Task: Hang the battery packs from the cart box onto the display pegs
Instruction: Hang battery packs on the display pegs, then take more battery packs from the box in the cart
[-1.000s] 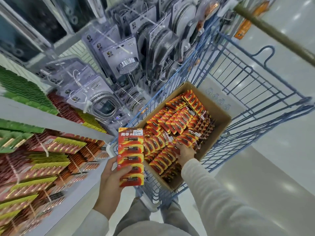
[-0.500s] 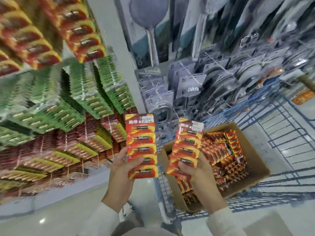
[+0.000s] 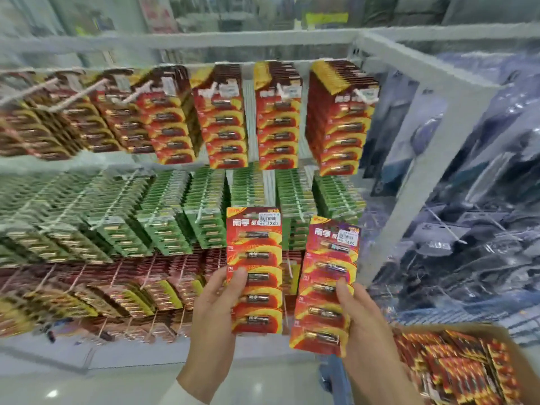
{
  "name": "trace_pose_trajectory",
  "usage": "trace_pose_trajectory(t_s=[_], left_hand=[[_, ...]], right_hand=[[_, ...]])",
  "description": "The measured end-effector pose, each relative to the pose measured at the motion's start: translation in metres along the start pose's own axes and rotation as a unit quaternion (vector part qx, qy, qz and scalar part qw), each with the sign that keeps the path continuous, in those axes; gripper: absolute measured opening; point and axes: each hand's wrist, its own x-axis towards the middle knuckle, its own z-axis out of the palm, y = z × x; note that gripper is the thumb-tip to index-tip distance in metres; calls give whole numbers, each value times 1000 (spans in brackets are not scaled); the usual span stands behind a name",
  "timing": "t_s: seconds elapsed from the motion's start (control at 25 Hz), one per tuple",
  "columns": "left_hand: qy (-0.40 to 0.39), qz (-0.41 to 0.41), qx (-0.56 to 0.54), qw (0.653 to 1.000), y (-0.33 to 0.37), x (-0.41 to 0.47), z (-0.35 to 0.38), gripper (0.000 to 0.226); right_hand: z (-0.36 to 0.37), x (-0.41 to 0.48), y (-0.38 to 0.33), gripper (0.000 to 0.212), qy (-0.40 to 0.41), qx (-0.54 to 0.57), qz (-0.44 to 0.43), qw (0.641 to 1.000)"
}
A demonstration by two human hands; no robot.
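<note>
Both packs are now being held up before the display, whereas a second ago the right hand [image 3: 365, 323] was reaching into the box [image 3: 455, 328] and only the left hand [image 3: 214, 311] was carrying one. The left hand is gripping the left pack [image 3: 254, 267] by its lower half, thumb across the front. The right hand is gripping the right pack [image 3: 327, 287] the same way, slightly lower and tilted. The two packs are sitting just beside each other, clear of every peg.

Judgement: pickup is ending and hanging is beginning; neither pack is hanging yet. The matching red row [image 3: 274, 115] is hanging at the upper centre of the frame, well above the hands, with pegs [image 3: 73, 96] projecting toward the camera. Those columns are looking nearly full.

Green packs [image 3: 204, 211] are filling the row below, and darker red packs are filling the row under that. The box is sitting at the lower right, holding many more packs, so most of the task is probably remaining. A white post [image 3: 423, 159] is dividing the rack from bagged goods [image 3: 482, 229] at the right. Pale floor [image 3: 87, 384] is showing along the lower left.
</note>
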Motion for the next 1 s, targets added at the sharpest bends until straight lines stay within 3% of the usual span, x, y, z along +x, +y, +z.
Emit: trace_pose_trajectory(t_s=[0.08,0.32,0.6,0.8,1.0], left_hand=[[8,17,-2,1000,28,11,-29,31],[22,49,-27,998,79,32,-85,30],[22,100,-55,993,124,53,-91,31],[4,170,-48,984,164,77,-77,34],[16,172,-50,984,173,94,-68,24]], right_hand=[[42,13,14,77,25,-2,11,1000],[130,29,29,97,30,0,-18,999],[165,35,16,36,-32,-36,-47,998],[173,40,7,33,-47,-35,-41,997],[171,46,5,37,-47,-47,-17,998]])
